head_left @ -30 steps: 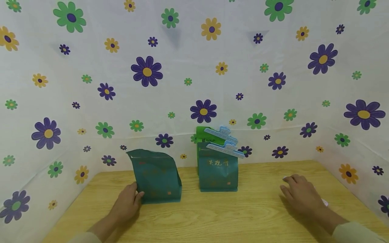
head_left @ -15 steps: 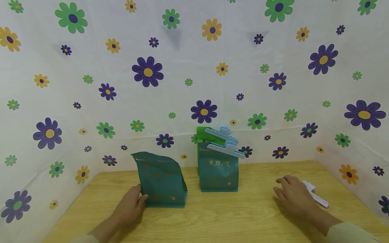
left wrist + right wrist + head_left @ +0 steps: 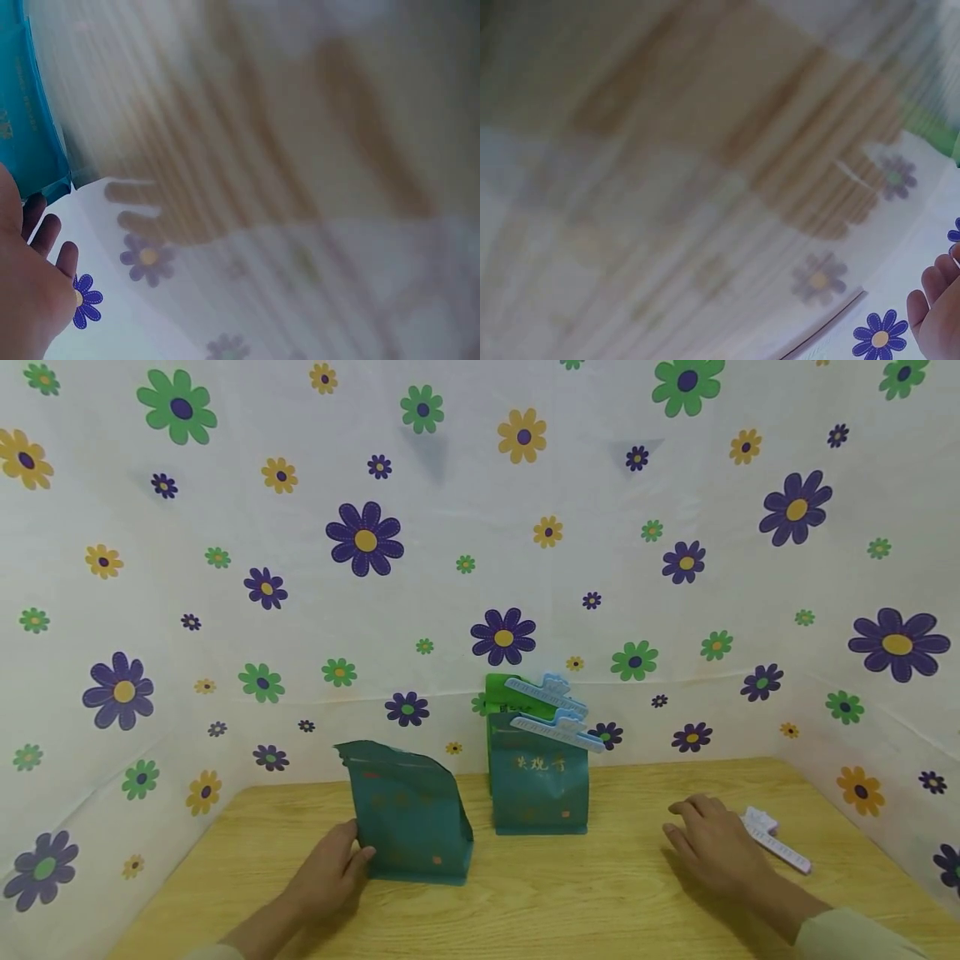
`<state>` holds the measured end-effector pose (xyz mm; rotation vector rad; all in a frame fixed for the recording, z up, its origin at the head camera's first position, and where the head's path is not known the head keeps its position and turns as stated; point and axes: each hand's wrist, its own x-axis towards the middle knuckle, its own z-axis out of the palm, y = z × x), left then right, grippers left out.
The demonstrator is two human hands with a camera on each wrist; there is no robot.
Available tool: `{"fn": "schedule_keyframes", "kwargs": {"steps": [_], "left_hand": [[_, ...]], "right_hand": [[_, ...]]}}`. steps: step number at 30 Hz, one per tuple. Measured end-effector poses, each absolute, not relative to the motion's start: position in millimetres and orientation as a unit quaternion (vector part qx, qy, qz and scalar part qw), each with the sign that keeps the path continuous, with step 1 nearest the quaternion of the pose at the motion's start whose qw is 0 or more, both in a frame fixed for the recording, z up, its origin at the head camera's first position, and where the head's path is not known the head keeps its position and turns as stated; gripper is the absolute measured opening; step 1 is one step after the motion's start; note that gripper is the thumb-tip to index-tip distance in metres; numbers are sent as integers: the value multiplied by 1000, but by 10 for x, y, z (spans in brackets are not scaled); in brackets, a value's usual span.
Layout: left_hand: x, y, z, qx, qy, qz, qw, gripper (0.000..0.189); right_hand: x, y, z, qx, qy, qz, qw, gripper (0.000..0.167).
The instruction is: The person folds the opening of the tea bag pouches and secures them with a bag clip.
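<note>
My left hand grips the lower left side of a dark green tea bag, thumb at the front and the other fingers partly hidden. The bag stands upright, its top edge unfolded and slanting down to the right. In the left wrist view the same tea bag shows at the left edge, beside the fingers. My right hand is over the table on the right, fingers relaxed and holding nothing. Just right of it lies a pale pink bag clip, partly covered by the hand in the head view.
Another dark green tea bag, closed by a light blue clip, stands mid-table. Behind it is a bright green bag with a second light blue clip. Flowered cloth encloses the wooden table at back and sides.
My left hand has slid the tea bag to the right and toward me. The right hand has moved left, away from the pink clip, uncovering more of it.
</note>
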<state>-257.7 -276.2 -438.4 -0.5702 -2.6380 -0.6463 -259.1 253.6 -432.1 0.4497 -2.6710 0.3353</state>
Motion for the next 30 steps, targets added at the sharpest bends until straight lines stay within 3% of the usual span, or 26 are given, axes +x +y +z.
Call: {"fn": "schedule_keyframes", "kwargs": {"steps": [8,30], "left_hand": [[-2539,-2667,-4355,-179,-941,-260,125,30],[-2491,-2448,-4361,-211,-934,-273,95,34]], "right_hand": [[-2591,2435,-4308,160,-959,128,198,32],[-2613,2049,-4320,205,-951,115,202,29]]}}
